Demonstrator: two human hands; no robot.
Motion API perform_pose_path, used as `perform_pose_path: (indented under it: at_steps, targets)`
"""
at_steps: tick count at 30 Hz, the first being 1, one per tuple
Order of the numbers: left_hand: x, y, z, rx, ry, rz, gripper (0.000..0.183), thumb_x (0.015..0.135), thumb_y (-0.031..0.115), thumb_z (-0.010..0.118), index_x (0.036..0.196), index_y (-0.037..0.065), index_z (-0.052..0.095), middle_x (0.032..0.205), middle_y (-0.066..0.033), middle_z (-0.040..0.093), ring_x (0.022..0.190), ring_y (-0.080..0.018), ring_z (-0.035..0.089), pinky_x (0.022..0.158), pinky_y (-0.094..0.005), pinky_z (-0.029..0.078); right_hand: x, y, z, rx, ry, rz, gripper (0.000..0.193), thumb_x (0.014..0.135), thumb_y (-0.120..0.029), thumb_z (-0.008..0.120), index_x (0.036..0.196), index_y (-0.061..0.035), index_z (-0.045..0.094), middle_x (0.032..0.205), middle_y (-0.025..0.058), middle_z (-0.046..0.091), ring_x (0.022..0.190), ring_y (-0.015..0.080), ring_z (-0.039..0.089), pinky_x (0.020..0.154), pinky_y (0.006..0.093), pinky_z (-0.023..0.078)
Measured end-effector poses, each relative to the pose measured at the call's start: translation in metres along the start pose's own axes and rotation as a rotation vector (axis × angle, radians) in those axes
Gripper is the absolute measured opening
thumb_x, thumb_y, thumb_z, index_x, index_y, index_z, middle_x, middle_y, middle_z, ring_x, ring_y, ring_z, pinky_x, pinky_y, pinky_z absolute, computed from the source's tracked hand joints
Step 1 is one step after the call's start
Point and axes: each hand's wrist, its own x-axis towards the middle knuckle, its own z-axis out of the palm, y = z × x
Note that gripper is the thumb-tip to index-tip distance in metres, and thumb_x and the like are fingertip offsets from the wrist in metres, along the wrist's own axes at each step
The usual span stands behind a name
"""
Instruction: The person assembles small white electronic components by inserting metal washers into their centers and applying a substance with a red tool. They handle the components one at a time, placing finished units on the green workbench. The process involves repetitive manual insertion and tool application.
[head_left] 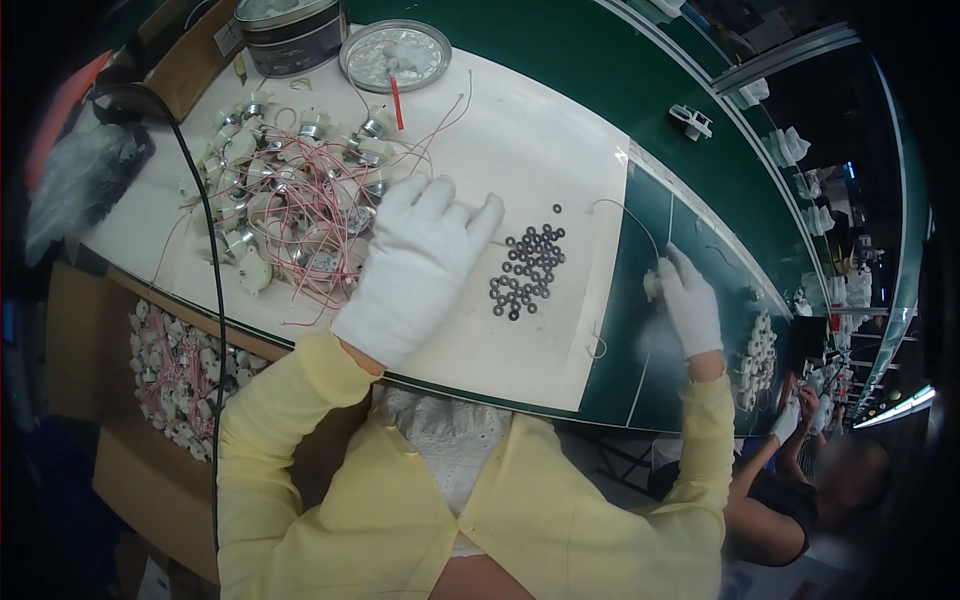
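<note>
- Head view, left hand [420, 265]: gloved in white, it lies palm-down on the white worktop mat [540, 150]. The fingers are spread and flat and the grip holds nothing. The fingertips rest at the edge of the pile of small motors [290, 190] with red and white leads.
- Head view, right hand [690, 305]: also gloved, it is out over the green conveyor belt [700, 190]. The grip is closed on a small white motor [654, 280], and a thin lead arcs up from that motor toward the mat.
- Head view, washers: a cluster of dark ring washers [527, 270] lies loose on the mat, between the two hands and just beside the left fingertips.
- Head view, surroundings: a round metal lid [395, 55] with a red-handled tool lies at the far edge, beside a dark tin [290, 35]. A cardboard box of motors [175, 375] stands below the worktop on the left. Another person's gloved hand [790, 418] works further along the belt.
- Risk, judged: a sweep of the left hand could scatter the washers, since they lie loose.
- Risk, judged: the tangled leads could snag a glove finger and drag several motors at once.
- Risk, judged: the trailing lead could catch at the mat edge and pull the motor out of the right hand.
</note>
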Motion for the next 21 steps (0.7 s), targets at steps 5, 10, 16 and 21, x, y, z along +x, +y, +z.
perform_pose_path:
  at_steps: [5, 10, 16, 21]
  targets:
    - [-0.009, -0.004, -0.021, -0.045, -0.063, -0.081, 0.028, 0.065, 0.007, 0.067, 0.093, 0.009, 0.066, 0.081, -0.0057, 0.06, 0.088, -0.0272, 0.061, 0.083, -0.0434, 0.05, 0.006, -0.005, -0.018, -0.483, 0.445, -0.26, 0.043, 0.099, -0.024, 0.062, 0.137, -0.0033, 0.062, 0.074, 0.0119, 0.064, 0.067, 0.026, 0.062, 0.067, 0.0379, 0.05]
    - [-0.025, -0.008, -0.045, -0.079, -0.014, -0.048, 0.024, 0.063, 0.006, 0.069, 0.086, 0.01, 0.065, 0.087, -0.0072, 0.062, 0.096, -0.0297, 0.063, 0.087, -0.0449, 0.051, -0.006, -0.055, 0.025, 0.114, 0.034, -0.605, 0.038, 0.096, -0.015, 0.064, 0.131, -0.0018, 0.063, 0.087, 0.0132, 0.066, 0.075, 0.0287, 0.065, 0.07, 0.04, 0.051]
    - [-0.028, 0.01, -0.048, 0.093, 0.124, -0.115, 0.025, 0.065, 0.01, 0.072, 0.09, 0.01, 0.07, 0.103, -0.0075, 0.066, 0.107, -0.0305, 0.063, 0.086, -0.0434, 0.05, -0.002, -0.073, 0.044, -0.117, -0.094, -1.007, 0.031, 0.089, -0.015, 0.069, 0.118, -0.0052, 0.068, 0.093, 0.0146, 0.069, 0.081, 0.033, 0.066, 0.074, 0.0412, 0.051]
    - [-0.041, 0.031, -0.062, -0.025, 0.087, -0.125, 0.034, 0.067, 0.012, 0.071, 0.101, 0.014, 0.07, 0.112, -0.0063, 0.065, 0.11, -0.0304, 0.061, 0.088, -0.0431, 0.047, -0.069, -0.037, 0.033, -0.409, -0.023, -0.59, 0.027, 0.08, -0.016, 0.074, 0.106, -0.0115, 0.068, 0.081, 0.0064, 0.066, 0.071, 0.0305, 0.065, 0.065, 0.0419, 0.05]
